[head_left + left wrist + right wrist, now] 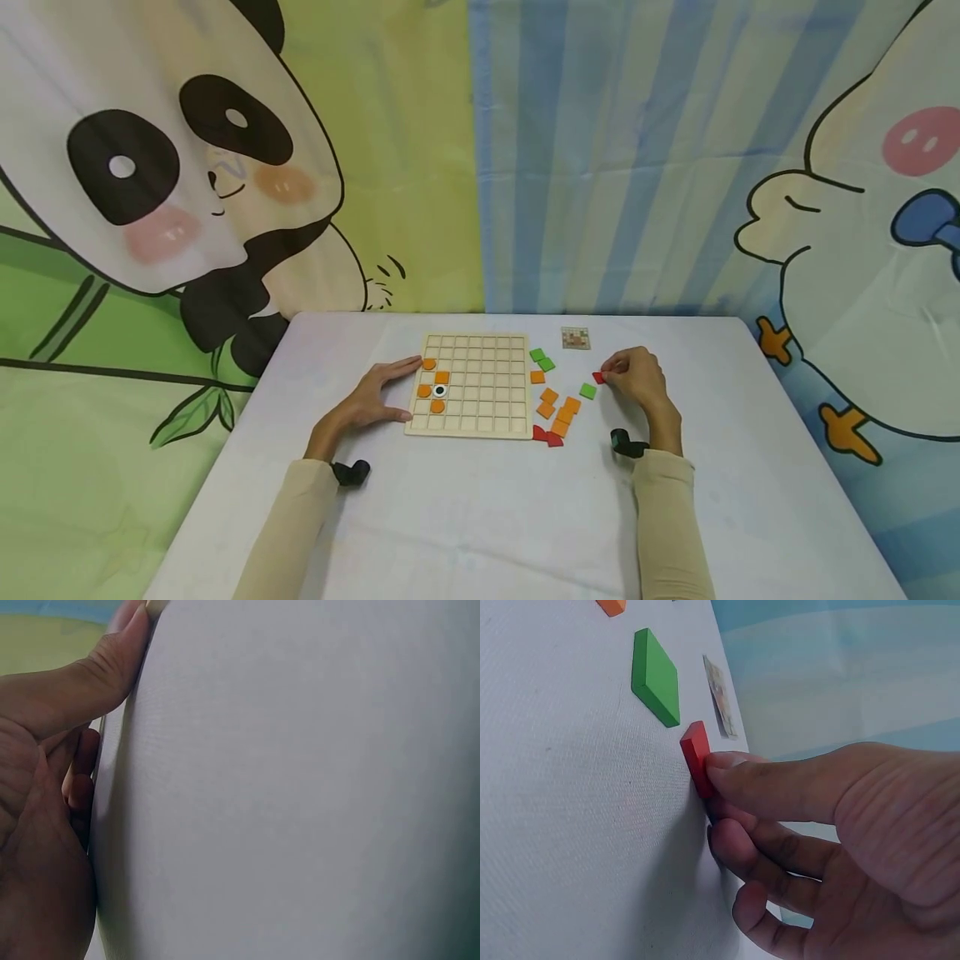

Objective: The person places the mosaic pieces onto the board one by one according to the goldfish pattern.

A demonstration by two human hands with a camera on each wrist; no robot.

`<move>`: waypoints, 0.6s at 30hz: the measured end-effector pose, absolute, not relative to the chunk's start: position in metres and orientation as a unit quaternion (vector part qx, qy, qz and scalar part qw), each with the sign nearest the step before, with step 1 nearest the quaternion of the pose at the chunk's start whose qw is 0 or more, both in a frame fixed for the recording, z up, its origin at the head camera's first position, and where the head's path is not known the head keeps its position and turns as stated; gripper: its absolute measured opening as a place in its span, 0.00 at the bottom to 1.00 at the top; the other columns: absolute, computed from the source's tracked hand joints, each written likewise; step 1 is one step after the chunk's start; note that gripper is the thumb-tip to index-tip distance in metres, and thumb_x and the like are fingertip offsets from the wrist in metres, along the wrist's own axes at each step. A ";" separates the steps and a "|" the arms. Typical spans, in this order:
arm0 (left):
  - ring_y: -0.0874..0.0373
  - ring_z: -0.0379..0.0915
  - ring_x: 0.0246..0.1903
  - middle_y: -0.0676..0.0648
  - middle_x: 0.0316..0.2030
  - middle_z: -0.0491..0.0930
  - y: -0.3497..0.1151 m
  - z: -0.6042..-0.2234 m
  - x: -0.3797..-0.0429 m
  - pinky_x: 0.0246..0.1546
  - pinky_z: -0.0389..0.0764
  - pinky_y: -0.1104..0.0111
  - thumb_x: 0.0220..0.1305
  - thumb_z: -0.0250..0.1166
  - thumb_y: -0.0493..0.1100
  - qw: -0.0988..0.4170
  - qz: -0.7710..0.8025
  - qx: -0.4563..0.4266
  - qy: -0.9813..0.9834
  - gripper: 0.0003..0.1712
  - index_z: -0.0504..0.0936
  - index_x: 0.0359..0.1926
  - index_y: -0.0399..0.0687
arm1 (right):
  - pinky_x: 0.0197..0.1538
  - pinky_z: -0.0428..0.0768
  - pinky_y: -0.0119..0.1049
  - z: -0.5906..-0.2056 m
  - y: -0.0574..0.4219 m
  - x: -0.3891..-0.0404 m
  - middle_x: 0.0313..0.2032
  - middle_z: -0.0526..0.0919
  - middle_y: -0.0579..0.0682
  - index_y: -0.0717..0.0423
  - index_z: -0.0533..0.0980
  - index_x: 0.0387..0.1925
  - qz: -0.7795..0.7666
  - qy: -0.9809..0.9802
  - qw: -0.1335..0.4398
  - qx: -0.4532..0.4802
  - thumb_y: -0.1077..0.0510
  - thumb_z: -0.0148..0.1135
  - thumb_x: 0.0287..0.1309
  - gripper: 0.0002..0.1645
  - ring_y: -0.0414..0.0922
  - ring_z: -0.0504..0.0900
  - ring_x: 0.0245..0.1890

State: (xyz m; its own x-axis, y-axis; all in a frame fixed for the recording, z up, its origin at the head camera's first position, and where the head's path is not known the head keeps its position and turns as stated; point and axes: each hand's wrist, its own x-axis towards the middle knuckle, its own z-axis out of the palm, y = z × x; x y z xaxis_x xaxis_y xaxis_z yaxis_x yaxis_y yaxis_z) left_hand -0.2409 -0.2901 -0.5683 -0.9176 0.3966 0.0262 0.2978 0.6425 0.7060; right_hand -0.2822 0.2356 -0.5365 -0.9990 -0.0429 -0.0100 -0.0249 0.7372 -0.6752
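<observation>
At the left edge of a pale wooden grid board [480,392], my left hand [367,393] rests with thumb and fingers spread, the thumb near the lower corner. In the left wrist view its thumb [112,671] reaches out to a bit of the board's edge at the top. My right hand [637,379] pinches a red wooden piece [697,759] between thumb and fingers, low over the table; the fingers hide part of its outline. Close by lies a green diamond-shaped tile [656,679]. On the board's left side sit orange round pieces, an orange square [442,377] and a black-and-white eye disc [439,391].
Right of the board lie several loose orange tiles [560,427], two green tiles [547,364] and red pieces [554,440] near its lower corner. A small patterned card [575,337] lies toward the back of the white table [465,517]. A printed curtain [600,158] hangs behind.
</observation>
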 end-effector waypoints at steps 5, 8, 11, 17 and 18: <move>0.34 0.56 0.81 0.43 0.85 0.62 -0.291 -0.568 -0.243 0.79 0.56 0.31 0.49 0.89 0.49 0.067 0.381 0.195 0.902 0.63 0.67 0.84 0.50 | 0.39 0.76 0.37 -0.535 0.236 -0.282 0.36 0.93 0.60 0.62 0.90 0.42 -0.365 0.931 0.015 -0.017 0.61 0.74 0.66 0.08 0.51 0.86 0.37; 0.34 0.56 0.82 0.43 0.85 0.62 -0.290 -0.568 -0.243 0.79 0.55 0.30 0.49 0.89 0.49 0.067 0.383 0.194 0.901 0.63 0.67 0.83 0.49 | 0.41 0.77 0.38 -0.535 0.235 -0.281 0.38 0.93 0.60 0.62 0.90 0.44 -0.363 0.931 0.020 -0.015 0.60 0.73 0.67 0.09 0.53 0.87 0.40; 0.34 0.55 0.83 0.44 0.85 0.62 -0.290 -0.567 -0.243 0.80 0.54 0.30 0.49 0.89 0.49 0.070 0.385 0.191 0.900 0.63 0.67 0.84 0.50 | 0.42 0.78 0.40 -0.535 0.235 -0.280 0.40 0.93 0.61 0.62 0.91 0.45 -0.358 0.933 0.022 -0.016 0.60 0.73 0.67 0.10 0.55 0.88 0.42; 0.34 0.56 0.82 0.44 0.85 0.62 -0.290 -0.568 -0.243 0.79 0.56 0.31 0.49 0.89 0.49 0.067 0.384 0.195 0.900 0.63 0.67 0.83 0.48 | 0.48 0.84 0.51 -0.532 0.228 -0.279 0.43 0.93 0.63 0.64 0.89 0.50 -0.354 0.935 0.009 -0.022 0.60 0.73 0.68 0.13 0.58 0.89 0.44; 0.34 0.56 0.82 0.44 0.85 0.62 -0.290 -0.568 -0.243 0.79 0.56 0.31 0.49 0.89 0.48 0.067 0.384 0.196 0.900 0.63 0.67 0.83 0.48 | 0.50 0.84 0.53 -0.532 0.225 -0.279 0.44 0.93 0.64 0.64 0.89 0.51 -0.356 0.934 0.001 -0.024 0.61 0.72 0.68 0.14 0.59 0.88 0.45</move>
